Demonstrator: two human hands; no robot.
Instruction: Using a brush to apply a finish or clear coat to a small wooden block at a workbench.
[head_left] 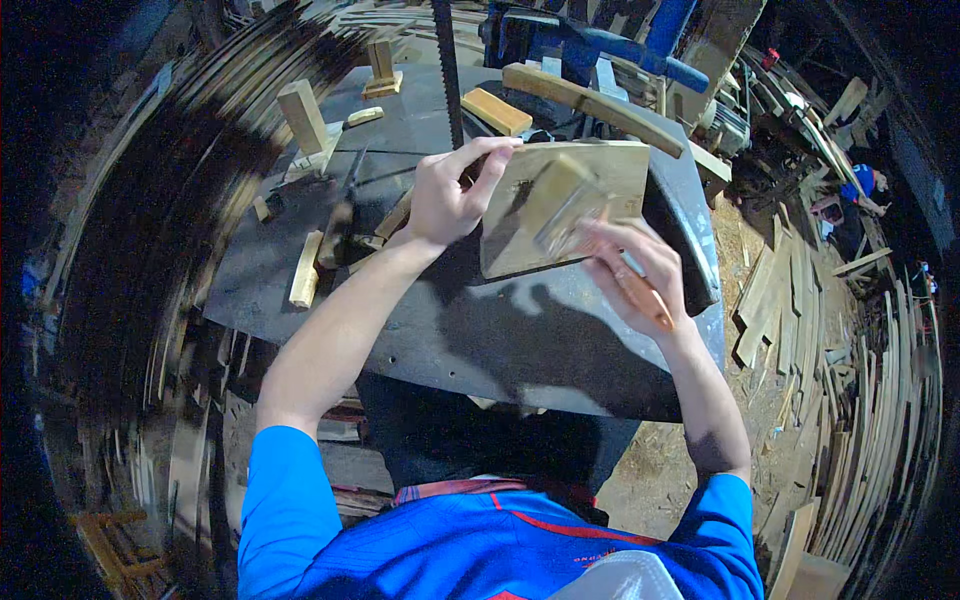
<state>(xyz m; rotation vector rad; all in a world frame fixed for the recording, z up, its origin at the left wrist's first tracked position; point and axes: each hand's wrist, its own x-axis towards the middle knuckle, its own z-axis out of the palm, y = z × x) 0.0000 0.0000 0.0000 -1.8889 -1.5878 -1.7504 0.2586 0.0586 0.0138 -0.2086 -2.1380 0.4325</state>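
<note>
A flat, light-coloured wooden board [628, 165] is tilted up above the dark work table [410, 340]. Its upper left corner is pinched between the thumb and fingers of my left hand [455, 195]. My right hand [648, 270] is closed round the orange-brown handle of a wide paintbrush [640, 295]. The brush's bristles are blurred by motion and lie over the middle of the board's face. Whether they touch the wood I cannot tell.
A long toothed blade [447, 80] stands upright beyond my left hand. Wooden blocks [305, 120] and an orange-toned block [497, 112] lie on the table, with a long curved wooden bar [590, 105] behind. Planks [775, 290] cover the floor at right. Another person [862, 185] is far right.
</note>
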